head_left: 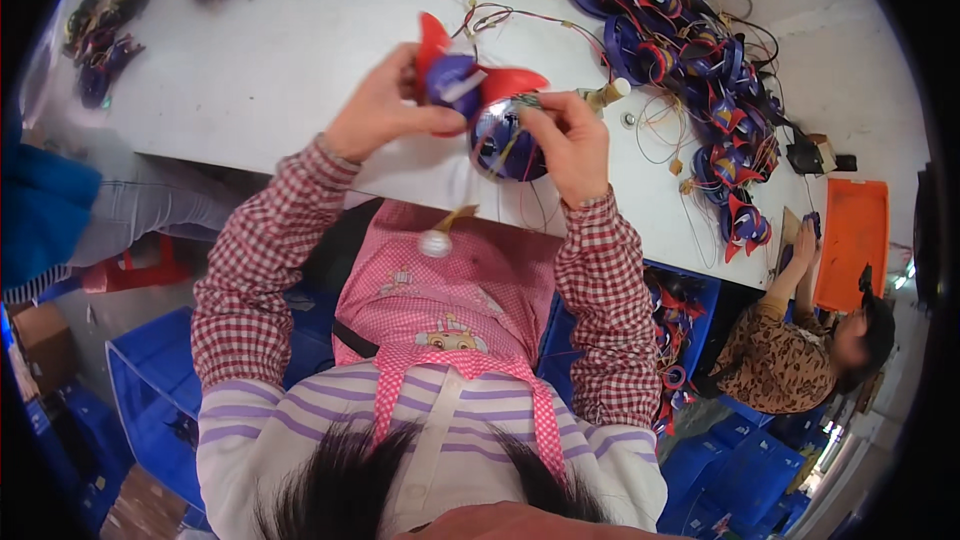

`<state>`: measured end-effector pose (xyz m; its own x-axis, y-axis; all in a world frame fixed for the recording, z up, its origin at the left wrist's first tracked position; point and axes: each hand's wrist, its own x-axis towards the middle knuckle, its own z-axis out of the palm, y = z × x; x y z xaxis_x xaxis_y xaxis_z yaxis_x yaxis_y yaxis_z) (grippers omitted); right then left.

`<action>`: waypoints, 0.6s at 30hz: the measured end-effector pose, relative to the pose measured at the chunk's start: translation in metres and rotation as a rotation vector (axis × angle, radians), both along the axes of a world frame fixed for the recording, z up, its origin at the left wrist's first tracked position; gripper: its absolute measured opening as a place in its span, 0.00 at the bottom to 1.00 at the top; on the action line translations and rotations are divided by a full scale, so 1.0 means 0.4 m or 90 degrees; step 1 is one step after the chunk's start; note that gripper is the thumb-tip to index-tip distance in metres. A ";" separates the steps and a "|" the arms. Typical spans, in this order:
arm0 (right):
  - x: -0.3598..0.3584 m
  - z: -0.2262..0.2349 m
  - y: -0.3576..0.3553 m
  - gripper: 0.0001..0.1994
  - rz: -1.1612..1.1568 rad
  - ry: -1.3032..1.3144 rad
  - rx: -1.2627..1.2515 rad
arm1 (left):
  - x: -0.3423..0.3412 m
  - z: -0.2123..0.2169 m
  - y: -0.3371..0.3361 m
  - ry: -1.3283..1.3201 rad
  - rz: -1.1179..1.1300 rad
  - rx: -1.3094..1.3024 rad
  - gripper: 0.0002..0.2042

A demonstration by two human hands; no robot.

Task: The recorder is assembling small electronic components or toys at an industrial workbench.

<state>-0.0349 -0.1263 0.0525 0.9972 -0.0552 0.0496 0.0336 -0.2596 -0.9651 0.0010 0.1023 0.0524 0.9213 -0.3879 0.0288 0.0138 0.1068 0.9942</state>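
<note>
Over the front edge of the table, my left hand point(385, 105) grips a purple and red toy part point(452, 78) with pointed red fins. Against it, on the right, sits a round purple shell point(508, 145) with a shiny inside. My right hand point(572, 145) is closed at this shell, thumb and finger pinched on something small by its upper rim; the fingers hide most of it. Thin wires run from the shell. Below the toy part, in front of my pink apron, hangs a small pale round piece point(435, 243) on a yellowish strip.
Wired purple and red toy parts point(690, 60) are heaped along the table's right side. An orange tray point(852, 245) lies beyond, near a co-worker point(775, 360). More parts lie at the far left. Blue bins point(155, 380) stand below the white table point(270, 60).
</note>
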 end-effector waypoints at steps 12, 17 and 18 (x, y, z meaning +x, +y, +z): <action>0.006 -0.065 -0.019 0.11 -0.061 -0.177 -0.146 | -0.052 -0.106 -0.143 -0.325 0.194 0.291 0.40; 0.069 -0.006 0.188 0.21 0.039 -0.136 0.122 | -0.076 0.051 0.025 0.129 0.131 -0.230 0.46; 0.095 -0.031 0.254 0.23 0.076 -0.244 0.131 | -0.057 0.020 0.083 0.022 0.234 -0.140 0.46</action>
